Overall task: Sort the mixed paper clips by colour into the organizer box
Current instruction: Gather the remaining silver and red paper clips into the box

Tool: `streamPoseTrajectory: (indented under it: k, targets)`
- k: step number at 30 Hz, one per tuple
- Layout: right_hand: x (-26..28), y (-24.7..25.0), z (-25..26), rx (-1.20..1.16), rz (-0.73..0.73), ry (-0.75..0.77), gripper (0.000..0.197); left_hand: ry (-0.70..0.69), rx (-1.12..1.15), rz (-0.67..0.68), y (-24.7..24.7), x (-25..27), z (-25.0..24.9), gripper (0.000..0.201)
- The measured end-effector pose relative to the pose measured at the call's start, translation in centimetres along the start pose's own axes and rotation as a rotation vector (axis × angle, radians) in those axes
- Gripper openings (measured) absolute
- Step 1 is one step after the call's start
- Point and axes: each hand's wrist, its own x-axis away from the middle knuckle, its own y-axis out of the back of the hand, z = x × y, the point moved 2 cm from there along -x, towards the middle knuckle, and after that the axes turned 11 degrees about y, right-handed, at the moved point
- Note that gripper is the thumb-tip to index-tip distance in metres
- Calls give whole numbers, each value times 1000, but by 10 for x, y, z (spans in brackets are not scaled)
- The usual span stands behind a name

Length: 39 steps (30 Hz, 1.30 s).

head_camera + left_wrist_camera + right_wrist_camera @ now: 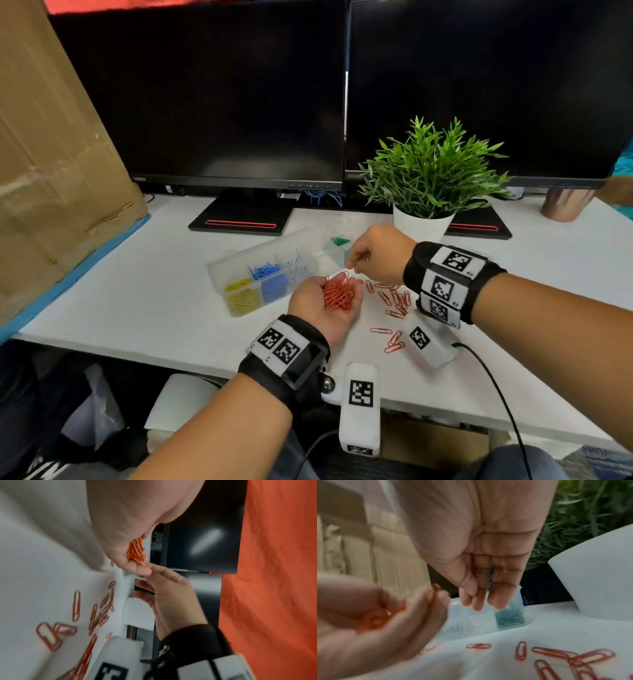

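Gathering red clips (338, 294) — cupped in the upturned left hand (325, 305). Right hand (378, 255) just above, fingers extended, empty. Next, probably: tipping into the organizer box (239, 265) beyond.

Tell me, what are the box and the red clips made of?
Box: looks like clear, slightly frosted plastic; the sorted clips show through its walls. Red clips in the left hand: thin bent wire with a glossy red coat, probably coated metal, though the core can't be seen.

White desk (144, 308) is occupied by clear plastic compartmented organizer box (219, 270), loose red wire paper clips (394, 301), white-potted green plant (423, 224), two black monitor bases (239, 219), copper-coloured cup (565, 205).
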Motion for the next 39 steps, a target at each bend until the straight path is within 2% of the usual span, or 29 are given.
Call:
streamPoseTrajectory:
  k: [3, 6, 10, 13, 22, 25, 30, 35, 39]
  targets:
    - [-15, -20, 8, 146, 228, 100, 33, -69, -17, -33, 10, 14, -20, 26]
    - [-31, -44, 15, 187, 371, 179, 44, -113, 10, -56, 26, 22, -35, 25]
    - [-44, -76, 23, 246, 473, 303, 37, -142, 40, -83, 43, 25, -44, 26]
    - [-43, -77, 18, 298, 494, 336, 40, -170, 52, -104, 45, 26, -45, 25]
    - [-13, -34, -26, 245, 390, 59, 26, -155, 16, -92, 32, 19, -28, 24]
    - [-2, -31, -36, 229, 335, 14, 14, -132, 2, -80, 29, 14, -21, 24]
    - [17, -22, -52, 186, 307, -77, 19, -100, -17, -64, 21, 9, -9, 26]
    - [29, 0, -78, 116, 153, -212, 21, -64, -33, -50, 15, 4, 2, 26]
    - [39, -3, -82, 237, 354, -343, 31, -41, -39, -38, 12, -1, 8, 27]
